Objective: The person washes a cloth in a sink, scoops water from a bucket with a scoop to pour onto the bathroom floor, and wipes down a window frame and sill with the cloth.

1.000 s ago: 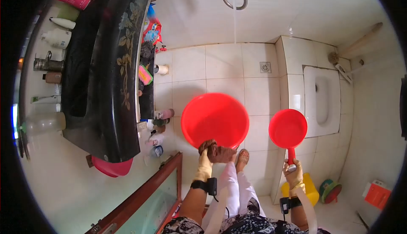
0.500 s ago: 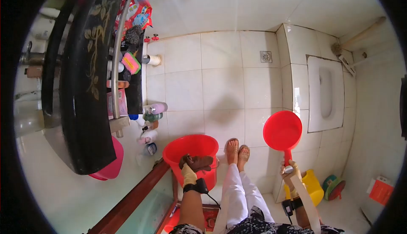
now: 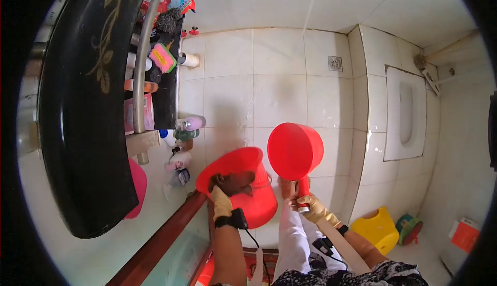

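Note:
A brown cloth (image 3: 235,182) is gripped by my left hand (image 3: 221,202), in front of the opening of a red bucket (image 3: 259,205). The bucket leans on its side, with its mouth facing up and left. My right hand (image 3: 312,206) is closed round the handle of a red dipper (image 3: 295,151), whose bowl is just right of the bucket, above my feet. Both hands wear light yellowish gloves. How the fingers of my left hand lie under the cloth is partly hidden.
At the left, a black counter (image 3: 77,104) stands beside a shelf with a pink-green sponge (image 3: 162,58) and bottles (image 3: 181,161). A wooden door frame (image 3: 165,234) is near my left arm. At right are a squat toilet (image 3: 405,112) and a yellow container (image 3: 378,230).
The dipper has moved left, close to the bucket, with my right hand. The bucket went left and down, then tilted. My left hand still holds the cloth.

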### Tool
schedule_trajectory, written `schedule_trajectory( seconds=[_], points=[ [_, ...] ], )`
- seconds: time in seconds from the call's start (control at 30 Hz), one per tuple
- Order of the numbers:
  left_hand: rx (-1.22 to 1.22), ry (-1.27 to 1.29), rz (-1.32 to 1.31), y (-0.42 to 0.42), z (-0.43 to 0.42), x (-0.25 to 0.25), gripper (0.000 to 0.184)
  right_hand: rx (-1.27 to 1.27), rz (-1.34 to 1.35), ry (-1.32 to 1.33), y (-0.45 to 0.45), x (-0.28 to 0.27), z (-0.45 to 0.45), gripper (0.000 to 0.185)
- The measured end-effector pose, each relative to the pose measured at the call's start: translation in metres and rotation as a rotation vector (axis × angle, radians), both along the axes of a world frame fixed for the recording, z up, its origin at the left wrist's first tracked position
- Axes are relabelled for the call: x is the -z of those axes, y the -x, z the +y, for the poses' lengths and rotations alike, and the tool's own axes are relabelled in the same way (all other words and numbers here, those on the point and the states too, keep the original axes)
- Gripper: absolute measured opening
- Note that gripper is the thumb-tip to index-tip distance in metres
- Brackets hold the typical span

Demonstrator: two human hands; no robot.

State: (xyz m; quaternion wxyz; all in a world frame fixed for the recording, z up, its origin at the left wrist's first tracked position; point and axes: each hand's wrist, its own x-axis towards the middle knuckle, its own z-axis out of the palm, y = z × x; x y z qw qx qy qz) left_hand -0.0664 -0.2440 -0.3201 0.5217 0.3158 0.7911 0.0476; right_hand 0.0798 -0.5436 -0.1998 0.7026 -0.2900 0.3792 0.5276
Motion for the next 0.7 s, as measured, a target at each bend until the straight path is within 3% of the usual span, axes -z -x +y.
schedule_trajectory(
  seconds=[0.1,0.17,0.2,0.27,0.3,0.33,0.4,0.47,0.53,0.6,0.7],
  points=[
    [-0.097,-0.013,-0.113,-0.034,0.02,0.004,0.042,-0.058,-0.02,0.065,0.002,0.006,-0.01,0.028],
    [0.242,-0.133,0.133,-0.056,0.021,-0.002,0.049,-0.055,-0.008,0.123,-0.006,-0.004,-0.018,0.029],
    [0.254,-0.128,0.124,-0.058,0.022,0.002,0.049,-0.043,-0.015,0.13,-0.01,-0.003,-0.026,0.029],
    [0.26,-0.09,-0.095,-0.057,0.025,0.011,0.045,-0.025,0.021,0.132,-0.015,-0.001,-0.038,0.028],
    [0.25,-0.071,-0.105,-0.07,0.014,-0.021,0.041,0.041,-0.01,0.176,-0.026,-0.017,-0.034,0.028],
    [0.18,0.029,-0.149,-0.065,0.016,-0.015,0.033,0.059,-0.017,0.185,-0.028,-0.016,-0.041,0.028],
    [0.333,-0.086,-0.597,-0.063,-0.004,-0.025,0.026,0.009,-0.043,0.194,-0.033,-0.011,-0.061,0.027],
    [0.213,-0.022,-0.379,-0.038,-0.024,-0.038,0.028,0.037,-0.081,0.204,-0.041,-0.018,-0.073,0.028],
    [0.132,-0.046,-0.36,-0.018,-0.043,-0.066,0.022,0.055,-0.113,0.209,-0.047,-0.028,-0.085,0.028],
    [0.134,-0.038,-0.376,-0.015,-0.061,-0.113,0.023,0.043,-0.117,0.233,-0.05,-0.036,-0.095,0.028],
    [0.287,-0.025,-0.37,0.044,-0.067,-0.104,0.021,-0.013,-0.135,0.257,-0.036,-0.029,-0.097,0.033]
  ],
)
